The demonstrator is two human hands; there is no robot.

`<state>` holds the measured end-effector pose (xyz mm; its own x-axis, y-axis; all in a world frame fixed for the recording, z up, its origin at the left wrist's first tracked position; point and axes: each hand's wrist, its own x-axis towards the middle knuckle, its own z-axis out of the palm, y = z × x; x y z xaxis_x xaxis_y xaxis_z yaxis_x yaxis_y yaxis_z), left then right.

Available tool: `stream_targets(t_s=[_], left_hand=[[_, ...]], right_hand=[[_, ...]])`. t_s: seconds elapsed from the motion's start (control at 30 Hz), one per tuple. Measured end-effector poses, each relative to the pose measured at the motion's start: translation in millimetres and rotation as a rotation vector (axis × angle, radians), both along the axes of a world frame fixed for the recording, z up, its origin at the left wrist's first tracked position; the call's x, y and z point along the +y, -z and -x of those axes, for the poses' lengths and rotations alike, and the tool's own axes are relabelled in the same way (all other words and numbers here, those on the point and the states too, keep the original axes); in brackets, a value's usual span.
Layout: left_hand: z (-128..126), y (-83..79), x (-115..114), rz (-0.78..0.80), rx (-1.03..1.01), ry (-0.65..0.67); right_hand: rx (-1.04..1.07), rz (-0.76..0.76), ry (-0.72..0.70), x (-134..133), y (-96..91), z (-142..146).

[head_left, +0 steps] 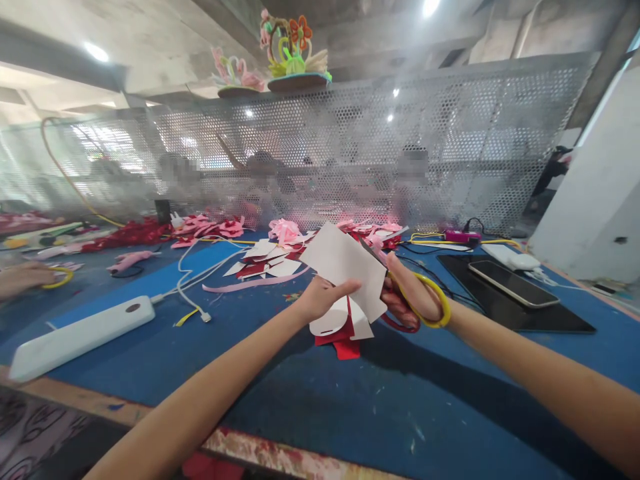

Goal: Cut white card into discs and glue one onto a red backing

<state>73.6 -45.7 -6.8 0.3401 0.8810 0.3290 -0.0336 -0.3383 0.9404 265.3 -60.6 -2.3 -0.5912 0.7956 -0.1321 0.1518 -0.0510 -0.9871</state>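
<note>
My left hand point(325, 297) pinches a white piece of card point(345, 263) with the thumb on its face, raised over the table. In my right hand point(407, 293) is a pair of scissors with yellow and red handles point(439, 303). Fingers pass through the handle loops, and the blades lie by the card's right upper edge, partly hidden behind it. Whether the blades are apart I cannot tell. Beneath the card lie white cut pieces point(333, 320) and red pieces point(347, 348) on the blue table point(280, 393).
Scraps of white and red card point(265, 257) and pink ribbon point(285, 231) lie behind my hands. At left are a white power bank point(85, 337) with cables and another person's hand point(25, 279) with yellow-handled scissors. A phone point(513, 283) rests on a black board point(550, 320) at right. A perforated metal screen point(320, 160) stands behind.
</note>
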Motion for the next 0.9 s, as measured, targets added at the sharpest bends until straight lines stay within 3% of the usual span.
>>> stream_targets(t_s=[0.1, 0.2, 0.4, 0.6, 0.77, 0.9], left_hand=[[2, -0.2, -1, 0.009, 0.062, -0.032], [6, -1.9, -1, 0.059, 0.133, -0.044], [13, -2.5, -3, 0.202, 0.215, 0.2], [18, -0.5, -1, 0.102, 0.21, 0.182], [22, 1.4, 5, 0.117, 0.245, 0.101], [20, 5.5, 11, 0.126, 0.134, 0.13]], right_hand=[[0.043, -0.043, 0.012, -1, -2.1, 2], [0.068, -0.047, -0.142, -3, -12.8, -2], [-0.014, -0.032, -0.391, -7, -27.0, -12], [-0.12, -0.04, -0.248, -10, -19.3, -9], [-0.178, -0.14, -0.079, -11, -10.7, -7], [-0.144, -0.205, 0.051, -10, -8.2, -2]])
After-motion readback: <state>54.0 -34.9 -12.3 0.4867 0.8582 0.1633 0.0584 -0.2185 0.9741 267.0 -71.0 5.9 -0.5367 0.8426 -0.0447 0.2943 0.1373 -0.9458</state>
